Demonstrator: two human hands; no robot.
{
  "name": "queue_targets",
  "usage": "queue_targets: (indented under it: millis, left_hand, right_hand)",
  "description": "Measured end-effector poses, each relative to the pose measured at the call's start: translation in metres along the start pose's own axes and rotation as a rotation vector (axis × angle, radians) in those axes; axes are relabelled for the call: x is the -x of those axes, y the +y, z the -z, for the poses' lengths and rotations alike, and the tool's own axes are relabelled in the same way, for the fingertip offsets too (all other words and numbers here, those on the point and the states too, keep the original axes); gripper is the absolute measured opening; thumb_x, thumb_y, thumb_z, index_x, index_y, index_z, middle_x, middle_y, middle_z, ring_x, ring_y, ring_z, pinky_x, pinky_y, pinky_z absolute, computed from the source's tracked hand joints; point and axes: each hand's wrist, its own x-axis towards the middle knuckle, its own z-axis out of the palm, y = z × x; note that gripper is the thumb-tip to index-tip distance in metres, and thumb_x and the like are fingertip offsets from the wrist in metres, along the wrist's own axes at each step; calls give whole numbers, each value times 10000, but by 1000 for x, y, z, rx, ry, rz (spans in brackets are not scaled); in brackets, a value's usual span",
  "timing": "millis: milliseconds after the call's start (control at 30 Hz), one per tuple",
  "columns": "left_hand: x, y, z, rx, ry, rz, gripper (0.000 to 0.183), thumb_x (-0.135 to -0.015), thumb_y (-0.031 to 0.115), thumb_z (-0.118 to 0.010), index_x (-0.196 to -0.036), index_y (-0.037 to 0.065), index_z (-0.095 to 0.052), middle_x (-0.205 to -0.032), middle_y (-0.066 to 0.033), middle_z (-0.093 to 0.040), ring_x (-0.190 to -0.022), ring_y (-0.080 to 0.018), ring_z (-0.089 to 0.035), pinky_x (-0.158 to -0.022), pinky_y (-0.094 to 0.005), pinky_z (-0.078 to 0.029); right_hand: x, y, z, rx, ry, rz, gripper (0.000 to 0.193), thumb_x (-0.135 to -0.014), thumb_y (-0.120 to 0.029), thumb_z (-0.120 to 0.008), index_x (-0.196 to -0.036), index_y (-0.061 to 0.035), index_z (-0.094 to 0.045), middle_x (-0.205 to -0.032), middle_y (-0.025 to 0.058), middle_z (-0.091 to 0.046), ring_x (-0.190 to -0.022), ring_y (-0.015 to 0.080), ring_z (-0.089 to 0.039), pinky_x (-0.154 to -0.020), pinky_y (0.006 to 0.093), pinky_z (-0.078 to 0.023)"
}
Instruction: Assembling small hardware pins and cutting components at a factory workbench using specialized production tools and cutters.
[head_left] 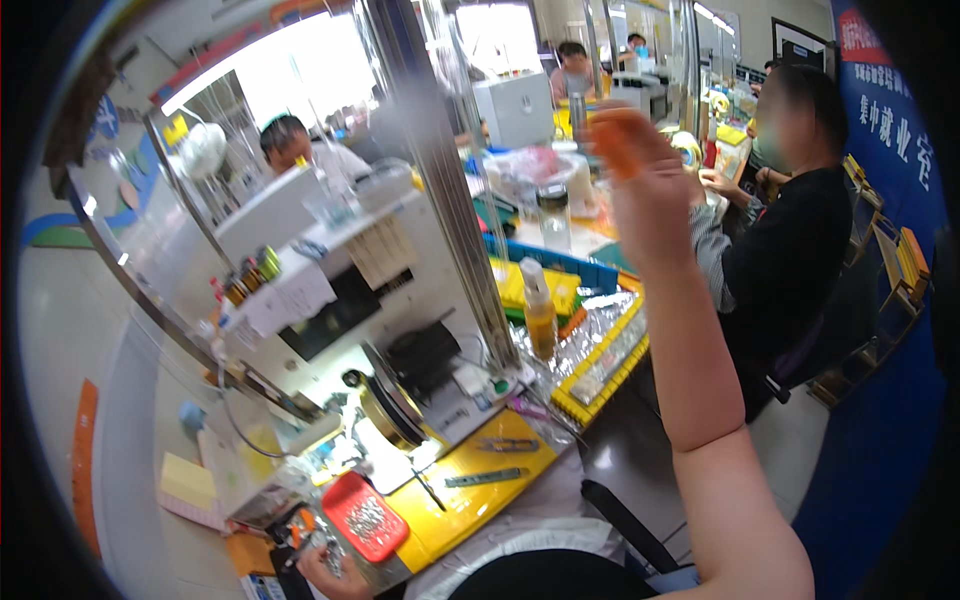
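Observation:
My right hand (655,190) is raised high, its arm stretched up across the right of the view. Its fingers are bent around a blurred orange object (618,140) whose kind I cannot make out. Low at the left, my left hand (333,574) has curled fingers beside a red tray (338,490). What it holds, if anything, is too small to tell. Many small silvery pieces (368,522) lie in the tray. On the yellow work mat (470,515) to its right are a dark slim tool (487,478) and grey tweezers-like tools (508,445).
A round dark-rimmed lamp or magnifier (392,408) stands behind the mat. A metal post (440,190) rises ahead. Beyond it are a pump bottle of yellow liquid (539,315), a yellow-edged tray (600,365) and a jar (554,220). A person in black (790,235) sits at the right.

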Motion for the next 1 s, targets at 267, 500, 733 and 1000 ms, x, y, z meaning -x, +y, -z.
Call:
queue_targets:
  millis: [267, 500, 733, 1000]
  left_hand:
    - [10, -13, -1, -75, 133, -75, 245, -898, 228, -680, -961, -9, -669, -944, -196, -630, -889, -396, -576, -819, -499, -444]
    - [13, -31, -2, -105, 144, -106, 270, -920, 231, -671, -1007, -24, -667, -991, -217, -645, -946, -421, -579, -874, -521, -438]
    - [26, -58, -9, -70, 100, -128, 243, -926, 222, -666, -983, -15, -674, -1040, -204, -662, -1034, -418, -581, -955, -538, -420]
    - [12, -16, 13, -90, 97, -157, 287, -920, 254, -674, -1026, -13, -687, -1023, -217, -663, -971, -405, -599, -878, -505, -447]
  right_hand:
    - [-60, -31, -154, -509, -148, -460, 201, -1017, -117, -575, -1136, 41, -610, -902, 122, -704, -589, 142, -615, -539, 227, -507]
    - [-121, 6, -148, -350, 2, -434, 249, -1033, -177, -565, -1144, 38, -627, -833, 79, -714, -532, 86, -496, -473, 246, -383]
    - [-131, -5, -138, -76, -144, -364, 258, -1020, -190, -605, -1121, 38, -669, -855, 74, -742, -605, 77, -520, -569, 250, -410]
    - [-40, 14, -114, -393, -105, -654, 153, -1025, -146, -551, -1049, -23, -637, -677, -22, -524, -470, 54, -351, -428, 247, -255]
